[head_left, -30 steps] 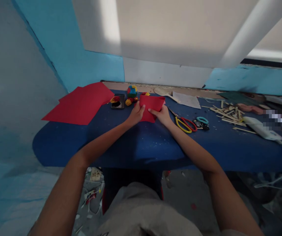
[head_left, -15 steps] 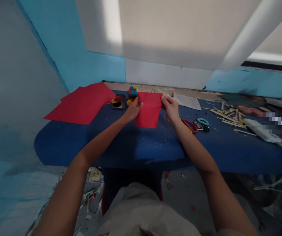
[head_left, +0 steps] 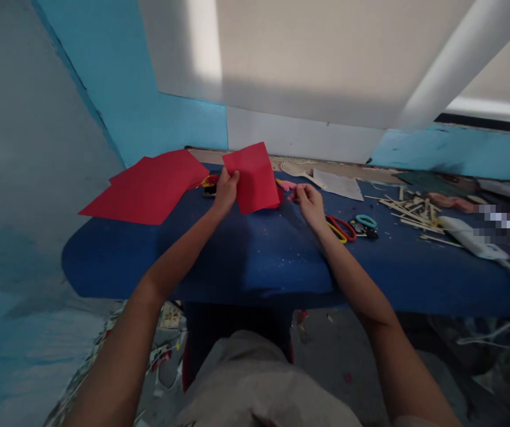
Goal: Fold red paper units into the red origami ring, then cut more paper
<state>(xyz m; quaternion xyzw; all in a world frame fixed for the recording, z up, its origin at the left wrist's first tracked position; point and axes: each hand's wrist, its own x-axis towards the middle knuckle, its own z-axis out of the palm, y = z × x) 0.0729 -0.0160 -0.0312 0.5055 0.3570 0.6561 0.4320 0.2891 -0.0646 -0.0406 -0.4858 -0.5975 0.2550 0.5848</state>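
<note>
- Head view: the folded red sheet (head_left: 254,178) is pinched at its left edge by the left hand (head_left: 225,191) and is now held up, tilted, off the blue table (head_left: 246,261).
- Half a second ago both hands were gripping that sheet flat; since then it has been let go by the right hand (head_left: 309,201), so the pressing of the fold looks finished.
- The right hand is seen loosely curled just right of the sheet, fingertips drawn together; whether something small is pinched there cannot be told.
- A small pink piece (head_left: 285,185) is seen between the sheet and the right hand.
- One phone (head_left: 209,187) is partly hidden behind the left hand, with a paper model (head_left: 211,179) beside it.
- Loose red sheets (head_left: 148,187) are stacked far left; at least two are counted.
- Two scissors (head_left: 341,228) are counted right of the right hand, yellow and red handled, plus one teal-ringed tool (head_left: 365,223).
- One white paper (head_left: 338,184), one heap of wooden sticks (head_left: 410,209) and one glue gun (head_left: 471,240) are laid farther right.
</note>
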